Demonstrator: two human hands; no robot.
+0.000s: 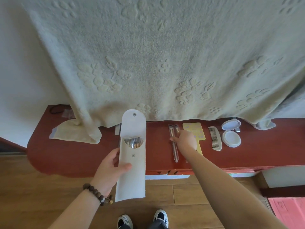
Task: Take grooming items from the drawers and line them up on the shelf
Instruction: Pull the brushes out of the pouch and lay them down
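My left hand (112,169) grips a tall white pouch (132,162) with its snap flap open; several brushes (133,142) show in its mouth. My right hand (184,139) reaches over the red shelf (74,154) and pinches a makeup brush (175,146) that lies beside another one. To the right lie a yellow hand mirror (196,129), partly hidden by my hand, a grey comb (215,138) and an open round compact (231,132), all in a row.
A pale green embossed cloth (156,63) hangs over the wall behind the shelf and drapes onto its left part. A black hair tie (57,109) lies at the far left corner. The wooden floor and my shoes (142,219) are below.
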